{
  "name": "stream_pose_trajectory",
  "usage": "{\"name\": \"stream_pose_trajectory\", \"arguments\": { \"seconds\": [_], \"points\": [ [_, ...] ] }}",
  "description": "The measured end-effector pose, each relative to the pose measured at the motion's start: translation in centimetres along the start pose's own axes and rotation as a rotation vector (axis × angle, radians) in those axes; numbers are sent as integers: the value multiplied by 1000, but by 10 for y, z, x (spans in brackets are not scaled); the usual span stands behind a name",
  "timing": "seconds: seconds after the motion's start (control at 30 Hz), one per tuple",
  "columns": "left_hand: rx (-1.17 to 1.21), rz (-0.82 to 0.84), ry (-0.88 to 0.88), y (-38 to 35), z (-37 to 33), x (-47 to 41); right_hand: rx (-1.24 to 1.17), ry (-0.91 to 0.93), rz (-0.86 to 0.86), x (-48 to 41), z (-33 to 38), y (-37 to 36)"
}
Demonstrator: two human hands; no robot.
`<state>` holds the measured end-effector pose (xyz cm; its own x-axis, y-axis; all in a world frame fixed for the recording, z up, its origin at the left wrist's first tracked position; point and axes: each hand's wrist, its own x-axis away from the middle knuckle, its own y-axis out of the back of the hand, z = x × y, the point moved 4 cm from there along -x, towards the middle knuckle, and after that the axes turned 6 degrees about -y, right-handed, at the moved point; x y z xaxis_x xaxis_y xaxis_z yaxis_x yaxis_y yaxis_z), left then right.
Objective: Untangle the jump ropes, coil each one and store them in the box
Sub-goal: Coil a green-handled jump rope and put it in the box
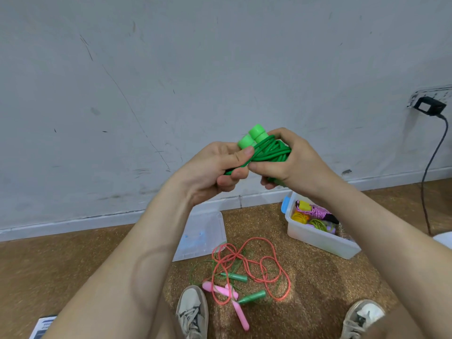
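Observation:
I hold a coiled green jump rope (269,152) up in front of the wall, its two light green handle ends (252,137) sticking up together. My left hand (215,167) grips the handles and one strand with thumb on top. My right hand (288,162) wraps round the coil from the right. On the floor below lie a tangled orange-red rope (266,263) with pink handles (232,299) and a thin green rope with dark green handles (252,297). The clear plastic box (318,241) stands at the right, holding several coiled ropes.
The box's clear lid (200,236) lies flat by the skirting board. My two shoes (193,311) (362,316) flank the tangle. A black cable (428,182) hangs from a wall plug at the right. A printed sheet (44,326) lies at the lower left.

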<state>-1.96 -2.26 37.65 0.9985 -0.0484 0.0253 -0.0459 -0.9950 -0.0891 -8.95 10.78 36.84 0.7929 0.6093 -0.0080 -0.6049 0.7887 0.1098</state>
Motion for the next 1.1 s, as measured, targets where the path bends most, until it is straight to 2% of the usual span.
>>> {"name": "stream_pose_trajectory", "arguments": {
  "seconds": [0.2,0.27,0.4,0.57,0.63,0.7,0.77,0.83,0.93,0.97,1.07,1.1],
  "points": [
    [-296,-71,-146,0,-8,3,-233,-190,331,8,-4,-1],
    [-352,-111,-169,-2,-8,2,-296,-230,392,8,-7,-2],
    [-487,-244,-220,2,-12,1,-436,-309,382,9,-19,-15],
    [-944,-446,-369,3,-18,3,-518,-285,212,5,-21,-27],
    [-1114,-515,-438,2,-21,7,-403,-224,109,1,-19,-23],
    [-1123,-484,-523,-2,-22,11,-57,-127,-41,-6,-22,-11],
    [-953,-404,-470,-6,-21,10,388,3,-147,-12,-26,-1],
    [-723,-350,-379,-8,-19,9,649,62,-143,-14,-29,1],
    [-507,-242,-350,-12,-27,9,716,63,20,-9,-29,-8],
    [-524,-210,-341,-11,-28,8,698,55,83,-7,-29,-11],
    [-827,-174,-280,-6,-23,5,607,54,202,-2,-23,-15],
    [-855,-134,-250,-5,-18,3,605,55,228,-1,-20,-14]
  ]
}}
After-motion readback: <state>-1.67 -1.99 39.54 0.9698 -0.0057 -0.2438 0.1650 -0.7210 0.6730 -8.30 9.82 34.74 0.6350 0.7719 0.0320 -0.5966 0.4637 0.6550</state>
